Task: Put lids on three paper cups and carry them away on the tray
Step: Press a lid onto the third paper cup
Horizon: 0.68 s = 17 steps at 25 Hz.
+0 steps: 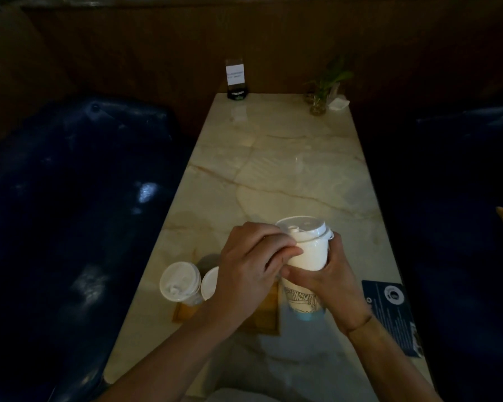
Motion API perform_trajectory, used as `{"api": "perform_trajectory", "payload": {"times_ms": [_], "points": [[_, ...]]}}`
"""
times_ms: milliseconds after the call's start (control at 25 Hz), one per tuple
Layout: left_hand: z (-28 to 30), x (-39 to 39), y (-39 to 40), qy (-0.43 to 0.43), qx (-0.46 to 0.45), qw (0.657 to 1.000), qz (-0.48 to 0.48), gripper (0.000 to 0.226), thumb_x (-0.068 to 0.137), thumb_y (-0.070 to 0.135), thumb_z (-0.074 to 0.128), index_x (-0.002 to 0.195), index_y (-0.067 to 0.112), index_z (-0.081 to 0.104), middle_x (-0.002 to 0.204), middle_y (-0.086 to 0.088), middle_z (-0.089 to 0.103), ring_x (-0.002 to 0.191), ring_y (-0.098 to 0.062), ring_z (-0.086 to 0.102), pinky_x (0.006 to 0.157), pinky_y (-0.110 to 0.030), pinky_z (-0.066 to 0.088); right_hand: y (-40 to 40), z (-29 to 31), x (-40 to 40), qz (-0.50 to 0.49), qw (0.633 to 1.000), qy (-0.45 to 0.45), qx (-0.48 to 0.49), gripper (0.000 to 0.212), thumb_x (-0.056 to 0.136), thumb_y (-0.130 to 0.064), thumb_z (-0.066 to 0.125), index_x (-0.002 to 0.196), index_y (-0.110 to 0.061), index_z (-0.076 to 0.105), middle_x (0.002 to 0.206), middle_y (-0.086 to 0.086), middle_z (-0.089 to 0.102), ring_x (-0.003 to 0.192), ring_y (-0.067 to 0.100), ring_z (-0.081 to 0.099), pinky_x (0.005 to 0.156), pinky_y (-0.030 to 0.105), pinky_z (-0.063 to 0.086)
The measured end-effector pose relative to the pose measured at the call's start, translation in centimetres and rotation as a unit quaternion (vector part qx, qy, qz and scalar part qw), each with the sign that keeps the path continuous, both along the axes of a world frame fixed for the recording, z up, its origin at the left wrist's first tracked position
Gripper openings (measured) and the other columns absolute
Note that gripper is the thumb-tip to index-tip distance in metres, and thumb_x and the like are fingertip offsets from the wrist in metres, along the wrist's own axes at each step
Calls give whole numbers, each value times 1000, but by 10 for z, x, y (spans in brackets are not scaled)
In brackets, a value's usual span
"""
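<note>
My right hand (333, 281) grips a white paper cup (308, 256) around its middle and holds it tilted above the table. A white lid (302, 226) sits on the cup's rim, and my left hand (251, 266) curls against the cup's left side with its fingertips at the lid's edge. On a wooden tray (263, 322) beneath my hands stands a lidded cup (180, 282). A second lidded cup (209, 282) stands beside it, partly hidden behind my left hand.
The marble table (288, 169) stretches ahead to a wood wall. A dark blue card (392, 311) lies near the right edge. A sign holder (235, 79) and a small plant in glass (323, 91) stand at the far end. Dark blue benches flank both sides.
</note>
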<state>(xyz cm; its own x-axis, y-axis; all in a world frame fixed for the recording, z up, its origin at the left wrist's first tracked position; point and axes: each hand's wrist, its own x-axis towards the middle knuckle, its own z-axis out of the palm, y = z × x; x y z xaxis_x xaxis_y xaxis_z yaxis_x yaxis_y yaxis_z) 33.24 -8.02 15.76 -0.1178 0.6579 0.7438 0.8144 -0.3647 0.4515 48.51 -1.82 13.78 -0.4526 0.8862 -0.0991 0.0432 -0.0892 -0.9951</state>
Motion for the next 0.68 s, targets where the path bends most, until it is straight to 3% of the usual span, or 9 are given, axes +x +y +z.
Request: {"api": "perform_trajectory", "payload": {"times_ms": [120,280,440,680], "points": [[3,-2,3,11,11,1000,2,16,91,29,74,99,16,73,101,2,65,94,-10,60,83,-26,50,-1,2,3,-18,999,32,-21,78,56,-26,96,120,-29,51,111,6,71,96,14,74,70,28,63],[8,-5,3,-10,11,1000,-24,15,90,27,74,99,16,70,101,2,65,92,-12,63,80,-31,53,-2,5,8,-3,995,80,-62,74,59,-17,88,125,-22,54,113,11,73,101,30,73,79,46,62],[8,-8,-1,-78,4,996,-37,13,88,20,75,95,10,71,97,-5,67,89,-18,67,76,-36,57,-2,6,12,34,987,119,-101,73,59,-16,87,125,-20,56,114,14,74,101,33,73,78,43,62],[16,-7,-4,-118,-34,991,-54,12,88,18,74,93,6,72,97,-4,66,91,-14,65,82,-25,54,-2,8,11,52,987,121,-95,75,60,-24,84,129,-22,55,116,13,73,103,31,73,77,39,62]]}}
